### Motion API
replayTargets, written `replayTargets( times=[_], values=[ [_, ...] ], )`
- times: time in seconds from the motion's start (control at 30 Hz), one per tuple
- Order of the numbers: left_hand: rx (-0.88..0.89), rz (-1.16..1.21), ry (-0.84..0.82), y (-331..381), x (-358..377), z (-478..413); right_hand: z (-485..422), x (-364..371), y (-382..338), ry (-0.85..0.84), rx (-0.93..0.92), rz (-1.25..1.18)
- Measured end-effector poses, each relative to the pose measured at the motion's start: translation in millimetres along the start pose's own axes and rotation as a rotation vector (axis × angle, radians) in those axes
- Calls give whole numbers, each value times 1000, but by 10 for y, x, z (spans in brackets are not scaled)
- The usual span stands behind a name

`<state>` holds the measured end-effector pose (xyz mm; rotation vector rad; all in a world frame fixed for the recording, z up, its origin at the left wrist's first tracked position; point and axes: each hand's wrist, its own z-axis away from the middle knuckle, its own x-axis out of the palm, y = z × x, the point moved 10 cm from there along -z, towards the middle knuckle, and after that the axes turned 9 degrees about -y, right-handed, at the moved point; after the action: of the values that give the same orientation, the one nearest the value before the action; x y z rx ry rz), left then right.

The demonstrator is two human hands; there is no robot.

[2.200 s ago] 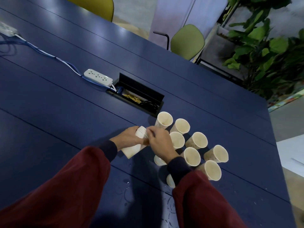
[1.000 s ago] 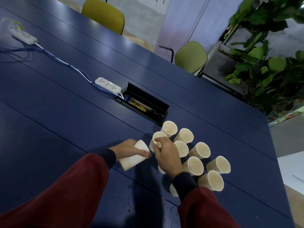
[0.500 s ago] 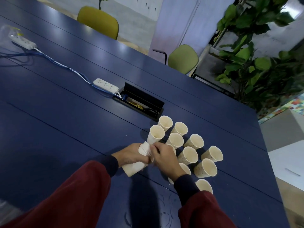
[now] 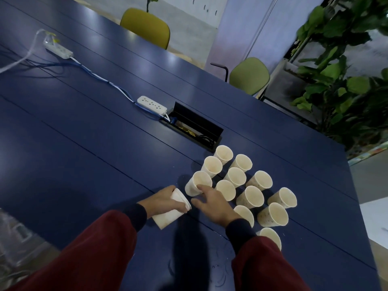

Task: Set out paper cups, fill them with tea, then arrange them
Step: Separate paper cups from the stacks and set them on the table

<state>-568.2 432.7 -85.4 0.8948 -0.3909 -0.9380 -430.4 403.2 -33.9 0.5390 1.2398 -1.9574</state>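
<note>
Paper cups (image 4: 239, 185) being set out on worktop (image 4: 84, 143): left hand (image 4: 165, 201) gripping cup stack (image 4: 171, 208), right hand (image 4: 214, 204) open, fingertips on newest cup (image 4: 198, 185). Next, probably: peel another.

Left hand (image 4: 165, 201) curled around a stack (image 4: 170, 211), right hand (image 4: 216, 204) spread open just right, fingers loose, both forearms reaching in from near edge

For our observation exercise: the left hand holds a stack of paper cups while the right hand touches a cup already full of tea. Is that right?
Not quite. In the head view, the cup under the right hand is empty, not full. The left hand does hold the stack of paper cups.
</note>
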Motion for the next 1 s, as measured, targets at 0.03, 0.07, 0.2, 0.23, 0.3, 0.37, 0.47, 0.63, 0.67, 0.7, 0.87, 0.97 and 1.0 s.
replayTargets(
  times=[0.03, 0.07, 0.2, 0.23, 0.3, 0.37, 0.47, 0.63, 0.67, 0.7, 0.87, 0.97, 1.0],
  values=[
    [12, 10, -5, 3, 12, 10, 4, 43, -8, 1, -16, -9],
    [18, 10, -13, 1, 30, 14, 26, 58, -28, 38, -40, -28],
    [52, -49, -48, 55, 142, 28, 287, -95, -70, 393, -90, -104],
    [67, -52, -63, 81, 184, 17, 342, -78, -83, 415, -90, -127],
    [100, -78, -105, 131, 280, -23, 384, 72, -114, 328, -97, -173],
    [127, -108, -144, 186, 376, -49, 443, 186, -80, 266, -82, -217],
    [154, -156, -171, 241, 493, -84, 560, 194, 18, 281, -67, -331],
    [196, -219, -183, 333, 694, -168, 748, 128, 214, 316, 3, -438],
    [205, -235, -181, 370, 741, -172, 804, 105, 228, 329, 12, -427],
    [216, -249, -181, 414, 794, -174, 856, 89, 267, 350, 25, -422],
    [277, -308, -176, 569, 1058, -196, 1128, -18, 443, 485, 67, -416],
    [267, -285, -145, 535, 1074, -231, 1150, -23, 488, 510, 63, -385],
    [268, -277, -149, 519, 1085, -239, 1163, -36, 487, 527, 65, -341]
  ],
)
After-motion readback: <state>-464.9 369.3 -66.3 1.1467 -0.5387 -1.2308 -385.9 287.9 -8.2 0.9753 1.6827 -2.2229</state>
